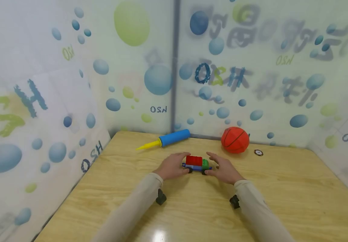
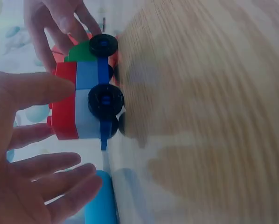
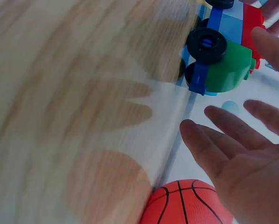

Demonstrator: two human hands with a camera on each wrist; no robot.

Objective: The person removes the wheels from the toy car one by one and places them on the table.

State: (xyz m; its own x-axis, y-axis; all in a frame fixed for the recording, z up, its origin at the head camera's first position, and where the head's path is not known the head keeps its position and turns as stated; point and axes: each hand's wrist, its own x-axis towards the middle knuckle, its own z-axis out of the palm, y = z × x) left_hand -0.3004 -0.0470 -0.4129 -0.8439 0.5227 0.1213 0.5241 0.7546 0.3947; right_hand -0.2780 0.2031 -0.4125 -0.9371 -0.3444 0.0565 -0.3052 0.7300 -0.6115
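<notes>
A toy truck (image 1: pixel 194 163) built of blocks, with a red top, green cab, blue base and black wheels, is between my two hands over the wooden table. At its rear end my left hand (image 1: pixel 172 166) has its thumb and index finger on either side; in the left wrist view the thumb (image 2: pixel 41 89) overlaps the red block (image 2: pixel 65 100), with the other fingers spread. My right hand (image 1: pixel 224 169) is around the green cab (image 3: pixel 230 67) with fingers spread, the thumb tip near the front wheel in the head view.
Behind the hands lie a blue hand pump (image 1: pixel 175 137) with a yellow nozzle and a red basketball (image 1: pixel 235 140). A small round chip (image 1: pixel 258 152) is right of the ball. Printed curtains (image 1: pixel 131 67) border the wooden table (image 1: pixel 198 208) at the back and sides.
</notes>
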